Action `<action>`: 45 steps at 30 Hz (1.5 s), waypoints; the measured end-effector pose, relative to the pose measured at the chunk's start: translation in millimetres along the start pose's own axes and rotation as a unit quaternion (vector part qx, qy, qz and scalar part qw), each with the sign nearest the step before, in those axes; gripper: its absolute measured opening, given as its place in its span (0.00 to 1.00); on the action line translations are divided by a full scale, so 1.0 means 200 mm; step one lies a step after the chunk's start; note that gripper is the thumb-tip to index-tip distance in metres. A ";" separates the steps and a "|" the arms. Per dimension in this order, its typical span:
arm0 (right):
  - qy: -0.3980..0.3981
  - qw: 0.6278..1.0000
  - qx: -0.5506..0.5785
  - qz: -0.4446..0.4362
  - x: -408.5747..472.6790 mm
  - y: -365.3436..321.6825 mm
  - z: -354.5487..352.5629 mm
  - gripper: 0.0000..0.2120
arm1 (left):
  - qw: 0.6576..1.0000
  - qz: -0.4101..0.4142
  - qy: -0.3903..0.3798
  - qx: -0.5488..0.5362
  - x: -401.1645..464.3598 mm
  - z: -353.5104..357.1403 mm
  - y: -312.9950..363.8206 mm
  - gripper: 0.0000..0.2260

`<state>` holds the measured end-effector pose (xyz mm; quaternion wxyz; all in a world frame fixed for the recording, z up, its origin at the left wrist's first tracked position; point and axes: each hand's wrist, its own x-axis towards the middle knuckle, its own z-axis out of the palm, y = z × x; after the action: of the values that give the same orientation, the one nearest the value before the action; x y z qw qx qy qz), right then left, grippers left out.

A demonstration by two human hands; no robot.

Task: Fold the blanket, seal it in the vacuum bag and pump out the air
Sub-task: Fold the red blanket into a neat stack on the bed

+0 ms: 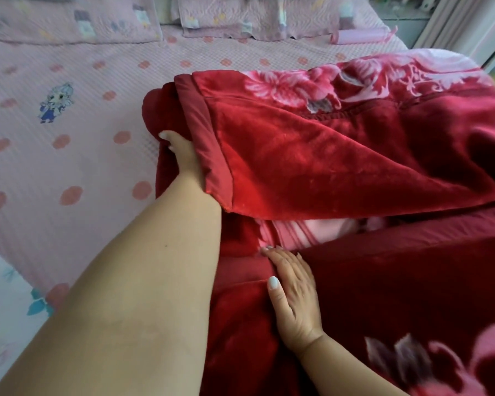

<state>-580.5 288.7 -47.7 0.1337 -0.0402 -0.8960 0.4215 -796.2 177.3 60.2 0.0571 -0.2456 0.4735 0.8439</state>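
1. 2 hands were on the red blanket [340,155], which lay across the right side of the pink bed cover [69,124], its upper layer raised over the lower one.
2. my left hand [183,155] reached under the bound edge of that raised layer; only the thumb and part of the palm showed, so i could not tell how the fingers lay, though i judged it was there to carry the fold over.
3. my right hand [293,292] lay flat, fingers straight, pressing the lower layer near me, i think to keep it from sliding while the top moved.
4. folding was only partly done by my reckoning; the layers gaped, with pink lining showing between.
5. a pale rolled item [360,36] lay far off by the pillows [69,18]; i could not tell what it was.
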 end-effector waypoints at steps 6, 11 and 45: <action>0.004 1.000 -0.006 -0.002 0.00 0.01 0.02 0.35 | 1.000 -0.005 -0.028 -0.007 0.26 -0.11 0.08 0.31; 0.003 1.000 -0.023 -0.005 0.01 0.02 0.02 0.36 | 0.991 0.033 -0.036 0.125 0.29 -0.27 0.03 0.23; 0.015 0.999 0.011 0.049 -0.17 -0.08 -0.13 0.42 | 0.921 0.072 -0.061 0.378 -0.41 -0.33 -0.07 0.01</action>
<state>-540.1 291.1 -26.9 0.1272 -0.0888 -0.8860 0.4370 -696.9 142.1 58.7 0.1133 -0.1191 0.7692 0.6175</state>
